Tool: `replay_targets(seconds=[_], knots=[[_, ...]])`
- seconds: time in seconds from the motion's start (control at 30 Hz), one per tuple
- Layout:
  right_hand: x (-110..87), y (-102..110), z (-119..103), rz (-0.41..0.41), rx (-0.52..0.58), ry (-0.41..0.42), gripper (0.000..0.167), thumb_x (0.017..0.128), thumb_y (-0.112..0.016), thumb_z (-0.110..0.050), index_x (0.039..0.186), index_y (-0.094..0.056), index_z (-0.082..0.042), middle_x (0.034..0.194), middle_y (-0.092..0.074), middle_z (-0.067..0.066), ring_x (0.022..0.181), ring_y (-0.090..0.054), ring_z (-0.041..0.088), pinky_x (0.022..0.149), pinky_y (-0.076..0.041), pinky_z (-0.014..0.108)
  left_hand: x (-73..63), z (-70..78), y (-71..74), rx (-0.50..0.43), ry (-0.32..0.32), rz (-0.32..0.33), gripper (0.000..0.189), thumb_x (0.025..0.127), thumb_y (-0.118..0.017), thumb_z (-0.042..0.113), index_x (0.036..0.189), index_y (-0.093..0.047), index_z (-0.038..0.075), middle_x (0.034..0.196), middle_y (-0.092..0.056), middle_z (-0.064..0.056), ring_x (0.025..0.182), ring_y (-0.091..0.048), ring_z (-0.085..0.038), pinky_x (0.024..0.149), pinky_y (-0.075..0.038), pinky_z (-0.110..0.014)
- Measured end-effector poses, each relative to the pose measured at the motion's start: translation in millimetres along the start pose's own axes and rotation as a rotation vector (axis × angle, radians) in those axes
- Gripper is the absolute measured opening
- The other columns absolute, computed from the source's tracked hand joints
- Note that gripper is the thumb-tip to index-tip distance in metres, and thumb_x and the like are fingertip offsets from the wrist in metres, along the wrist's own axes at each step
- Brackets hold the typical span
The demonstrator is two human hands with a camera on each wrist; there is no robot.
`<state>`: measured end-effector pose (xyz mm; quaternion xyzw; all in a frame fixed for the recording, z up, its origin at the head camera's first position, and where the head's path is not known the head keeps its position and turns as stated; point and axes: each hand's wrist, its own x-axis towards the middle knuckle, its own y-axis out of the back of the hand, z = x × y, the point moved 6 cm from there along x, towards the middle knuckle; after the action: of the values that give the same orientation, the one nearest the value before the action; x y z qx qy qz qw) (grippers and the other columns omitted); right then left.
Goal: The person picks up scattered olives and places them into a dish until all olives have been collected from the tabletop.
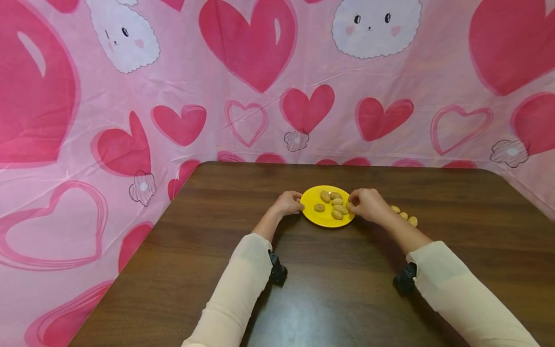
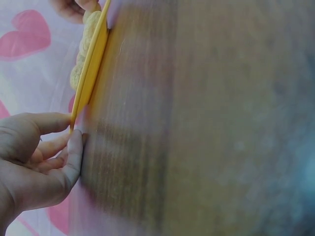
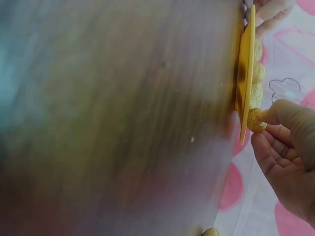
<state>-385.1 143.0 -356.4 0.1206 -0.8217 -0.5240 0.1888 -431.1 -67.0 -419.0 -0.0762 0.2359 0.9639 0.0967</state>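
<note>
A round yellow plate (image 1: 311, 212) lies on the table with several small, oval, yellow-brown potatoes (image 1: 337, 214) on it. My left hand (image 1: 288, 203) pinches the plate's left rim between thumb and fingers; the left wrist view shows this rim (image 2: 78, 105) edge-on. At the opposite side, my right hand (image 1: 372, 206) pinches one potato (image 3: 256, 121) between thumb and fingertips. That potato is at the plate's right edge, close beside the others; whether it touches the plate's surface I cannot tell.
More potatoes (image 1: 403, 215) lie on the brown wooden table (image 1: 329, 274) to the right of the plate, partly hidden by the right forearm. Behind the table hangs a pink cloth (image 1: 256, 125) printed with hearts. Each wrist wears a small black camera (image 1: 277, 270).
</note>
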Motion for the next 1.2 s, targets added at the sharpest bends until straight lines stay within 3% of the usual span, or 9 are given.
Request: replay_targets(seconds=[0.1, 0.13, 0.3, 0.63, 1.2], knots=[[0.4, -1, -3, -0.005, -0.001, 0.01, 0.017, 0.074, -0.068, -0.003, 0.088, -0.065, 0.006, 0.074, -0.061, 0.007, 0.07, -0.055, 0.021, 0.065, -0.05, 0.036, -7.1, 4.0, 0.5, 0.0, -0.003, 0.003, 0.043, 0.079, -0.068, -0.001, 0.12, -0.056, -0.003, 0.099, -0.057, -0.013, 0.084, -0.059, -0.021, 0.072, -0.054, -0.029], [0.7, -1, -4, -0.008, 0.0, 0.01, 0.017, 0.074, -0.068, -0.003, 0.088, -0.065, 0.006, 0.075, -0.062, 0.007, 0.07, -0.055, 0.021, 0.065, -0.05, 0.036, -18.5, 11.5, 1.8, 0.009, 0.02, 0.01, 0.043, 0.081, -0.066, -0.002, 0.122, -0.054, -0.004, 0.102, -0.057, -0.014, 0.087, -0.059, -0.022, 0.075, -0.053, -0.03], [2.9, -3, -7, -0.01, -0.007, 0.02, 0.017, 0.073, -0.068, -0.003, 0.088, -0.066, 0.005, 0.074, -0.061, 0.007, 0.07, -0.055, 0.021, 0.066, -0.05, 0.035, -31.8, 18.0, 3.5, 0.031, -0.013, 0.028, 0.041, 0.083, -0.063, -0.001, 0.123, -0.053, -0.005, 0.101, -0.056, -0.012, 0.085, -0.057, -0.019, 0.074, -0.053, -0.027], [7.1, -7, -15, -0.015, -0.01, 0.034, 0.017, 0.074, -0.068, -0.002, 0.089, -0.066, 0.006, 0.076, -0.062, 0.008, 0.072, -0.056, 0.022, 0.068, -0.05, 0.037, -31.7, 17.3, 3.5, -0.012, -0.016, 0.006, 0.042, 0.083, -0.063, -0.002, 0.123, -0.052, -0.006, 0.101, -0.055, -0.014, 0.083, -0.054, -0.018, 0.077, -0.053, -0.029], [11.8, -14, -16, -0.038, -0.019, 0.012, 0.017, 0.075, -0.069, -0.002, 0.09, -0.066, 0.006, 0.078, -0.063, 0.01, 0.074, -0.056, 0.023, 0.07, -0.051, 0.036, -34.2, 19.1, 4.0, 0.007, -0.008, 0.003, 0.043, 0.084, -0.062, -0.001, 0.126, -0.051, -0.005, 0.105, -0.055, -0.015, 0.089, -0.056, -0.021, 0.079, -0.052, -0.029]])
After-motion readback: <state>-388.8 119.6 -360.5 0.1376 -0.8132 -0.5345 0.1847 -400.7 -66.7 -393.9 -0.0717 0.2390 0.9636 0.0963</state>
